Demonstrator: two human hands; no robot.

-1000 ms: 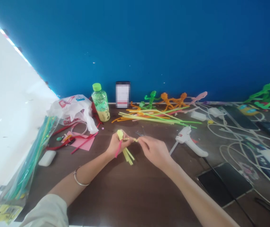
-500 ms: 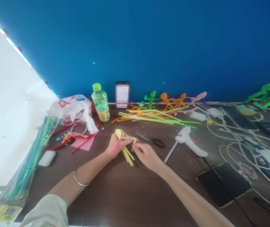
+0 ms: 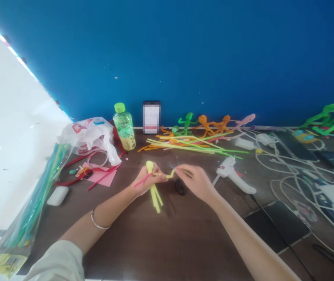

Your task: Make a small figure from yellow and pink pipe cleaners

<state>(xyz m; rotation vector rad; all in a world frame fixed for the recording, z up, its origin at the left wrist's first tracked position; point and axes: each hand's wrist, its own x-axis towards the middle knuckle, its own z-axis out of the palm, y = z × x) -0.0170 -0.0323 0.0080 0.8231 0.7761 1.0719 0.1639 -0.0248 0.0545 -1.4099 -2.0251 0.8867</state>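
My left hand (image 3: 147,180) is closed around a yellow pipe-cleaner figure (image 3: 149,168). Its rounded head pokes up above the fingers, and several yellow stems (image 3: 156,199) hang below. A pink pipe cleaner (image 3: 142,180) crosses my left fingers. From the left fingertips a coiled yellow arm (image 3: 170,175) reaches right to my right hand (image 3: 194,179), which pinches the end of this pipe cleaner. Black-handled scissors (image 3: 180,187) lie beneath and beside my right hand, partly hidden by it.
A green-capped bottle (image 3: 125,130), propped phone (image 3: 152,118) and loose pipe cleaners (image 3: 187,145) stand or lie along the back. A white glue gun (image 3: 235,175) is at right, near cables and a dark tablet (image 3: 276,226). Left are a plastic bag (image 3: 89,132) and bagged pipe cleaners (image 3: 39,191).
My right hand has moved right and up, drawing out the yellow pipe cleaner. The figure in my left hand has shifted slightly right. The scissors' visible handle loop now appears lower and further left.
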